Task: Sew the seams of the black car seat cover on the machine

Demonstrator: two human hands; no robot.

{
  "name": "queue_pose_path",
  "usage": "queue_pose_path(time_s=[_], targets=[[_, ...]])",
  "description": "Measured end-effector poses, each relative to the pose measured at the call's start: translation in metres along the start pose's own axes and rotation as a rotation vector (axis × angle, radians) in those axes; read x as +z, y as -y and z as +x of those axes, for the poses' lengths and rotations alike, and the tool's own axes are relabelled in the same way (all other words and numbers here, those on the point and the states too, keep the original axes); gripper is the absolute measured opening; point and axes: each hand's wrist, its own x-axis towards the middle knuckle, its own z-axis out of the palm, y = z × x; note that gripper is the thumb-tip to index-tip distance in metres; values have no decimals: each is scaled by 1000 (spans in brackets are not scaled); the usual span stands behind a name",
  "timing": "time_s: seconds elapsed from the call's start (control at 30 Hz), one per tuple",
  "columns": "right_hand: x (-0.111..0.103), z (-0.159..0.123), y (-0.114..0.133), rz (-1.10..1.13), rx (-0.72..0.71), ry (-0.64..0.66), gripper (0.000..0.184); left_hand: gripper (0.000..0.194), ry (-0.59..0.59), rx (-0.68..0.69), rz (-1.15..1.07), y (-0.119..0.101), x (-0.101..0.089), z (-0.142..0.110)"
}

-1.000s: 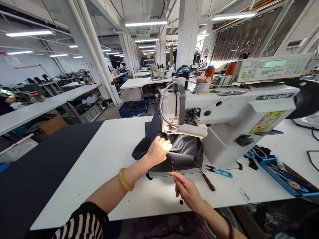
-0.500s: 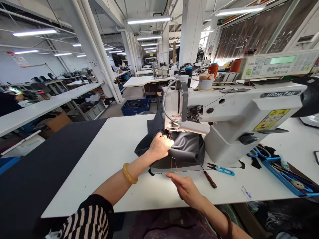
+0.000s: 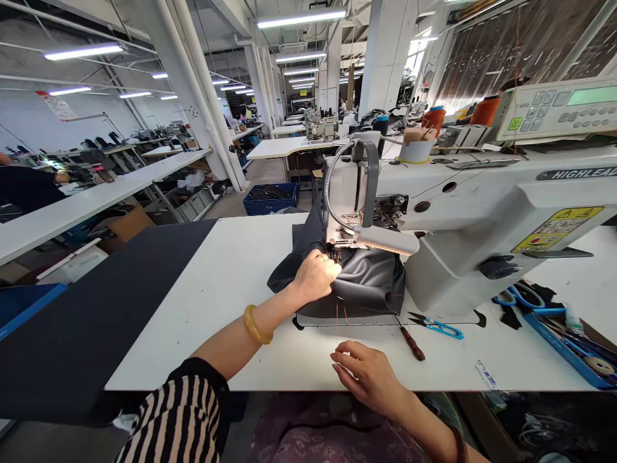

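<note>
My left hand point(image 3: 315, 276) is closed on the dark leather piece point(image 3: 361, 283), pressing it down right beside the needle of the white sewing machine point(image 3: 463, 218). A yellow bangle sits on that wrist. My right hand point(image 3: 369, 376) hovers over the front of the white table point(image 3: 231, 289), its fingers pinched on thin red threads point(image 3: 340, 318) that run up to the leather piece.
Blue thread snips point(image 3: 441, 328) and a brown-handled tool point(image 3: 414, 344) lie right of my right hand. A blue tray point(image 3: 563, 334) with tools and blue scissors point(image 3: 518, 299) sits at far right. A dark cloth point(image 3: 96, 308) covers the table's left. Other workbenches stand behind.
My right hand has drawn back toward me, away from the leather piece, with the threads. The left hand stays at the needle. The view has tilted down slightly.
</note>
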Motion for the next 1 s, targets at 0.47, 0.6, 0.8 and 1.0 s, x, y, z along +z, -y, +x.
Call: queue_pose_path(time_s=[0.47,0.6,0.8,1.0], targets=[[-19,9,4,-155,-111,-319,18,20,99,23,47,-13,-16,3],[-35,9,-8,-201,-108,-373,16,21,98,12,39,-12,-18,0],[-40,2,-39,-200,413,-308,26,26,62,-26,-3,-6,-12,0],[-22,25,-28,-283,70,-422,23,20,26,-84,-55,-4,-10,4]])
